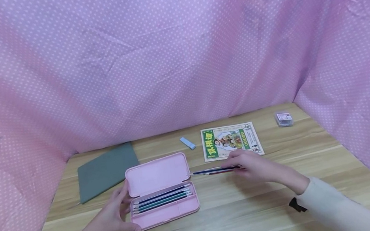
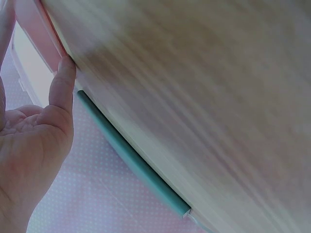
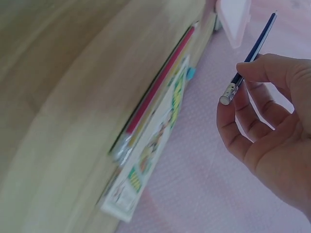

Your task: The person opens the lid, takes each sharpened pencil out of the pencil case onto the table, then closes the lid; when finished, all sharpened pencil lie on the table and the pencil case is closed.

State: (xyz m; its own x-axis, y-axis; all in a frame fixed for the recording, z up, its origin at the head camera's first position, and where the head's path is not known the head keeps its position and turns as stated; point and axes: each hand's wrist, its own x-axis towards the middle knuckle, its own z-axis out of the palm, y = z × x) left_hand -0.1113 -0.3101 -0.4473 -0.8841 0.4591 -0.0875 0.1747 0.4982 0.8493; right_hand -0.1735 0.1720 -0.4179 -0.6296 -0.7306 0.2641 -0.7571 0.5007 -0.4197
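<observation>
An open pink pencil case lies on the wooden table with several pencils in its tray. My left hand holds the case's left end, thumb at the front edge and fingers by the lid. In the left wrist view a fingertip of the left hand touches the pink case. My right hand pinches a dark blue pencil just right of the case, tip pointing at it. The right wrist view shows that hand holding the blue pencil off the table. A red pencil lies below.
A green printed booklet lies behind my right hand, with a small blue eraser to its left. At the back left is a grey-green flat pouch; a small clear box sits back right. Pink dotted cloth walls three sides.
</observation>
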